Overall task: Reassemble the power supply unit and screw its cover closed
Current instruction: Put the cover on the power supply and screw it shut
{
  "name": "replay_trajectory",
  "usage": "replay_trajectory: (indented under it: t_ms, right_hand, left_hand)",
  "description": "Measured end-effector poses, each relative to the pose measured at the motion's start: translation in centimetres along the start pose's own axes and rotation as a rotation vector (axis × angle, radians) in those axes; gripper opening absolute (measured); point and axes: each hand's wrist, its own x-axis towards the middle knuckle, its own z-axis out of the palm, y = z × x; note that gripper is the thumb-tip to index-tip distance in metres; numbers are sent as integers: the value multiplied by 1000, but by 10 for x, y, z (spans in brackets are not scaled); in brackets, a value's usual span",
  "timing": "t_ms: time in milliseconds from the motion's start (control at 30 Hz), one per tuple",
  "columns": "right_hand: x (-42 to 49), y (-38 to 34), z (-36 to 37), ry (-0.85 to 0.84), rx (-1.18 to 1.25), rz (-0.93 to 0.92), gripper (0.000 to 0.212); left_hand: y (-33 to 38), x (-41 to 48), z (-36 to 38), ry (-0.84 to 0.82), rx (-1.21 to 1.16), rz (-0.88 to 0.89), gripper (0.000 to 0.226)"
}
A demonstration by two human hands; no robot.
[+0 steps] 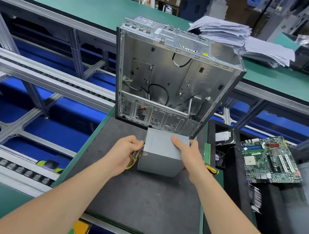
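A grey metal power supply unit (160,154) sits on the dark mat (142,199), its cover on and one screw head showing on its left face. My right hand (188,153) grips its right side, thumb lying across the top. At the unit's left end my left hand (126,150) holds the bundle of yellow and coloured wires (134,160) that comes out there. A yellow-and-black screwdriver handle (213,170) lies on the mat just right of my right wrist.
An empty computer case (172,77) stands open directly behind the unit. To the right lie a green RAM stick (207,153), a small fan (220,158), a hard drive (224,137) and a motherboard (271,160). Paper stacks (231,36) sit beyond. A roller conveyor (31,80) runs along the left.
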Motion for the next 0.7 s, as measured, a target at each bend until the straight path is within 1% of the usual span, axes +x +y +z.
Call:
replay_trajectory:
  t_ms: [67, 100, 167, 233, 300, 333, 400, 433, 533, 667, 700]
  right_hand:
    - [-1, 1, 5, 0, 113, -20, 54]
    - [-1, 2, 8, 11, 140, -30, 51]
    - [-1, 3, 11, 39, 164, -45, 47]
    - [0, 3, 13, 64, 173, -51, 41]
    - [0, 2, 12, 83, 196, -31, 32]
    - [0, 1, 11, 90, 214, -13, 30]
    - [2, 1, 9, 93, 243, 4, 28]
    - [3, 2, 9, 88, 250, -1, 26]
    - [5, 5, 9, 72, 272, -21, 20]
    - [8, 6, 8, 63, 281, -22, 17]
    - [9, 7, 8, 60, 279, -26, 17]
  left_hand:
    - [10, 0, 4, 69, 94, 55, 10]
    - [15, 0, 8, 86, 98, 68, 10]
    - [22, 2, 20, 89, 113, 56, 22]
    - [23, 0, 33, 122, 315, 68, 38]
    - [18, 0, 43, 222, 510, 116, 37]
    - [16, -1, 46, 259, 540, 136, 34]
    - [13, -2, 50, 287, 510, 129, 28]
    - [13, -2, 51, 287, 484, 110, 28]
    - [11, 2, 52, 311, 443, 83, 46]
    - [8, 7, 55, 349, 380, 61, 57]
    - [9, 8, 55, 349, 363, 62, 56]
